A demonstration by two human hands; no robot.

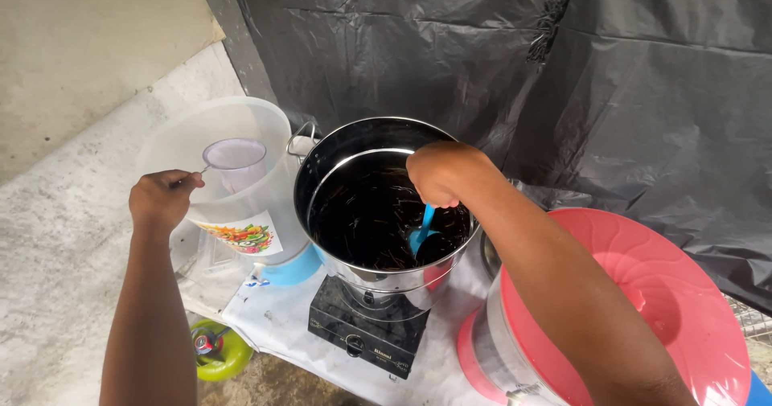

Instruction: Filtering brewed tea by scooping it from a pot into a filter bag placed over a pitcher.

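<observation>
Stirring the steel pot [386, 273] with a blue ladle [424, 231] clenched in the right hand [441, 173], left hand [163, 199] fingers grasping a strainer [235, 158] over the bucket [173, 145].

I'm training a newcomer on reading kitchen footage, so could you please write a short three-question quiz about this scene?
1. True or false: the right hand holds a blue ladle dipped in the steel pot.
2. What is the left hand holding over the translucent bucket? A) a pink lid B) a small strainer C) a knife
3. What does the pot stand on?

Key
1. True.
2. B.
3. A black single-burner stove.
</observation>
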